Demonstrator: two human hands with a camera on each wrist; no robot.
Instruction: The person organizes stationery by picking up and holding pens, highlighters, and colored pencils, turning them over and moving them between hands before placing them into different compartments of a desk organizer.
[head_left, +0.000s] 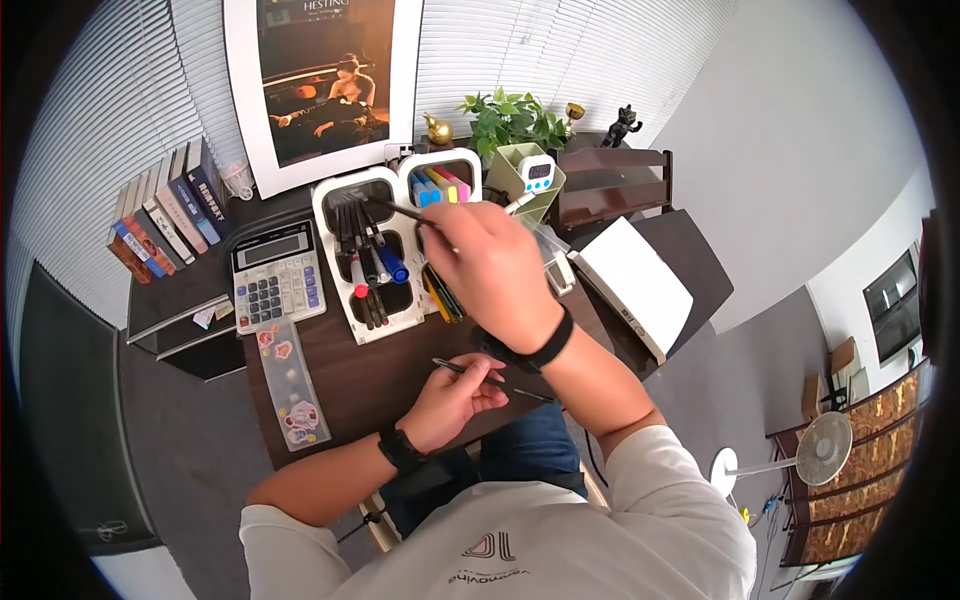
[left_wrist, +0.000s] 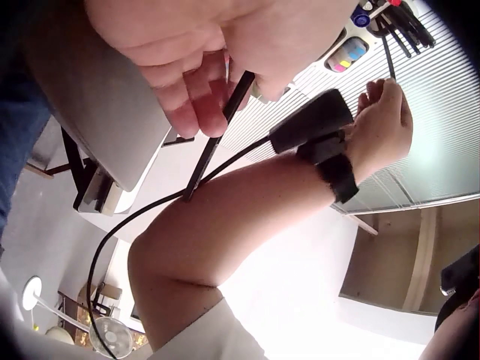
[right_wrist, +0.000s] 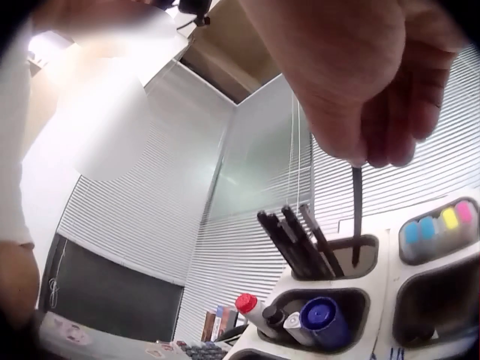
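Note:
My right hand (head_left: 492, 262) pinches a slim black pen (right_wrist: 357, 214), held upright over the white desk organizer (right_wrist: 381, 296). In the right wrist view the pen's lower end dips into a rear compartment, beside several black pens (right_wrist: 296, 244). Just in front, another compartment holds a red-capped marker (right_wrist: 253, 311) and a thick blue marker (right_wrist: 325, 322). Lower down, close above the table's near side, my left hand (head_left: 455, 402) holds another black pen (left_wrist: 217, 142) between thumb and fingers. A thin dark stick (head_left: 533, 396) lies by the table edge, right of that hand.
Left of the organizer are a calculator (head_left: 278, 280), a stickered pencil case (head_left: 292, 390) and a row of books (head_left: 175, 210). Behind and to the right stand a green holder with a small timer (head_left: 537, 172), a potted plant (head_left: 510, 120) and a white box (head_left: 635, 285).

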